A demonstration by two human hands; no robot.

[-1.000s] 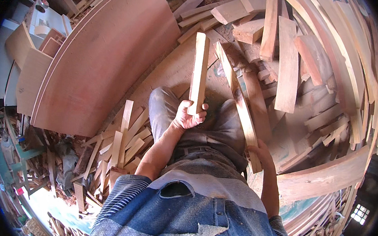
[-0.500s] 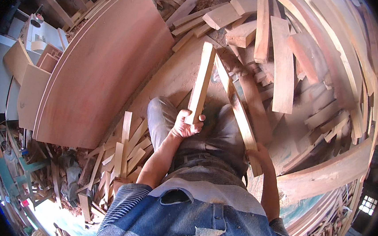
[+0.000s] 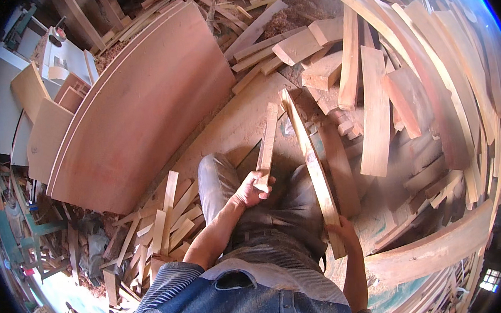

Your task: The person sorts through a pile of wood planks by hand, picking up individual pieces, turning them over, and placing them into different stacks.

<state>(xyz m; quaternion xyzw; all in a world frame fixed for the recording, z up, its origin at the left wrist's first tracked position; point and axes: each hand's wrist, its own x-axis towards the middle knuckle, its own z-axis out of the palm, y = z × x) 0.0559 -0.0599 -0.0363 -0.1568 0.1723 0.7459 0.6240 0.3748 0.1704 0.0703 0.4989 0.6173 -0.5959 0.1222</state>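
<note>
A short wooden strip (image 3: 270, 140) rises from my left hand (image 3: 253, 188), whose fingers wrap round its near end in front of my lap. On the right, my right hand (image 3: 344, 234) grips a longer wooden strip (image 3: 310, 157) close to its lower end. That longer piece slants away from me past my right thigh, its far tip narrowing beyond the short strip's far end. The two pieces are apart. Part of the right hand's fingers is hidden by the wood.
Large curved panels (image 3: 140, 100) stand at the left. Loose offcuts (image 3: 170, 221) lie beside my left leg. Thick blocks (image 3: 321, 71) and long boards (image 3: 375, 117) are heaped on the right, with a curved board (image 3: 434, 248) near my right arm. A white machine (image 3: 65, 56) stands far left.
The short strip in my left hand has dropped lower and tipped away, looking shorter. Both hands sit lower in the picture, and the view has shifted so the surroundings appear lower too.
</note>
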